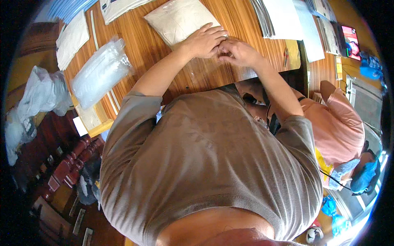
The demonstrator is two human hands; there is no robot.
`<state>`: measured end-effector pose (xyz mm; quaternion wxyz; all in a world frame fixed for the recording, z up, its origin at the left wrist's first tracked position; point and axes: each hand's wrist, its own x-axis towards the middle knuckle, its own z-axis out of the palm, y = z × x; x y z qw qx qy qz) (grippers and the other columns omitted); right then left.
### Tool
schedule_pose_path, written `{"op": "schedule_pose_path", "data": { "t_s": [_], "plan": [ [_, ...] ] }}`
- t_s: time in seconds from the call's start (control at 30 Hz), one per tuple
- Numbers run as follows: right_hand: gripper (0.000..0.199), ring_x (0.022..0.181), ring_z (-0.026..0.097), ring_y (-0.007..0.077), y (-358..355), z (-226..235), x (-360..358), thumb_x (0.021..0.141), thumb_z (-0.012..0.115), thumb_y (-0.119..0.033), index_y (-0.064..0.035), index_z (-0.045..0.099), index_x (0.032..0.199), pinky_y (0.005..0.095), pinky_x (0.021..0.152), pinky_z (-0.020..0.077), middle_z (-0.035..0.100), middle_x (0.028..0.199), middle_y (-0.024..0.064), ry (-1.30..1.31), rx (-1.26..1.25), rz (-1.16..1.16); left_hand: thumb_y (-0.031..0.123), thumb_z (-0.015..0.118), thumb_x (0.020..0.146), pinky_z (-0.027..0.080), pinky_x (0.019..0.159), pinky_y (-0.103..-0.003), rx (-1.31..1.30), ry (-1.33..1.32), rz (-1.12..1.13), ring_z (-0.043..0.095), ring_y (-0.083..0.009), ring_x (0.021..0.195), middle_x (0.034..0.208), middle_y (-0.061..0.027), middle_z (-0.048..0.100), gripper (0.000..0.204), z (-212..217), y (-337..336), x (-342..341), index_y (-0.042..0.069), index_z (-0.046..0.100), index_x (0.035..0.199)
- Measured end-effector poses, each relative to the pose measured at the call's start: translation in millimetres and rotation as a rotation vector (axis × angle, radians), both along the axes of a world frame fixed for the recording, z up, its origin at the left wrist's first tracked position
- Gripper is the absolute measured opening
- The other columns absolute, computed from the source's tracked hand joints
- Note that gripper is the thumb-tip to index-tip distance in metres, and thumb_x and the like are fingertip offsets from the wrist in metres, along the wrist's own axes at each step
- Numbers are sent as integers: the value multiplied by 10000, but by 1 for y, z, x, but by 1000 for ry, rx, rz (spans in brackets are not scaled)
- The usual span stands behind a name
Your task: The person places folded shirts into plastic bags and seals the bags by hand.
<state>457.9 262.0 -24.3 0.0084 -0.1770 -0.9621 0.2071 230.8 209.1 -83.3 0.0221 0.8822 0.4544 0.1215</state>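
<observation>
A folded cream-coloured garment in a clear plastic bag (176, 20) lies on the wooden table in front of me. Flat across its near right side rests my left hand (204, 42), fingers stretched out. My right hand (239, 52) is beside it at the bag's right corner, its fingers curled into a pinch close to the left fingertips. What sits between those fingers is too small to make out. Clear film (197, 71) shows faintly on the table just below the hands.
A pile of clear plastic bags (100, 74) lies to the left, beside a folded cream cloth (74, 41). Stacked white garments (283, 18) stand at the far right. Another person in a pink shirt (338, 127) is at my right. A lit screen (351, 43) stands beyond.
</observation>
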Motion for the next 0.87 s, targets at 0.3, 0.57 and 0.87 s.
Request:
{"op": "schedule_pose_path", "data": {
  "t_s": [0.3,0.57,0.87],
  "plan": [
    [230,1034,650,337,7,-23,35,969,687,-291,-63,671,989,455,895,548,647,1042,107,33,74,-47,320,586,998,202,1292,-521,39,290,-185,304,-209,1562,1641,15,431,534,22,32,0,183,533,1511],
    [119,1036,626,238,-20,-18,42,900,652,-172,-81,713,945,376,907,518,620,1062,61,9,401,123,325,560,1026,170,1314,-501,-77,44,-309,272,-190,1574,1692,55,341,554,-11,16,-9,191,485,1558],
    [156,1070,618,211,-55,6,45,867,626,-171,-88,717,962,339,927,506,618,1061,41,-107,430,36,392,526,1061,138,1322,-481,-91,135,-359,217,-162,1594,1709,92,300,599,-5,17,-2,269,369,1626]
  ]
}}
